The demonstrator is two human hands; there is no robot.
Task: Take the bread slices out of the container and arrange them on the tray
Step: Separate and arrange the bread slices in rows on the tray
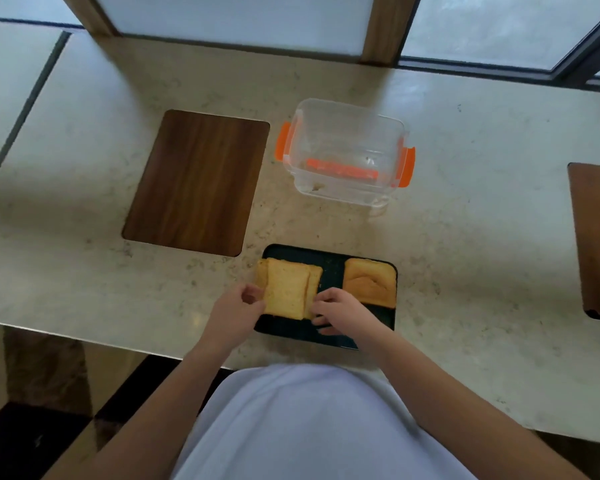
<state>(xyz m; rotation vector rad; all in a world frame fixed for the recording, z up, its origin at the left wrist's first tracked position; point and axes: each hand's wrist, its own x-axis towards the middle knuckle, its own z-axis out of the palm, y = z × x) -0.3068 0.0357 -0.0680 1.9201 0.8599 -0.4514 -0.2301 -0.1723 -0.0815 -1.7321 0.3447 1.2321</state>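
A fanned stack of bread slices (288,289) is being gripped between the left hand (238,311) and right hand (338,308) over the dark tray's (329,261) left half; bare tray is lying rightward, beside the placed slice (369,285).

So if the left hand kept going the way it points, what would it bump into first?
Probably the stack of golden bread slices that the left hand already touches, over the dark rectangular tray.
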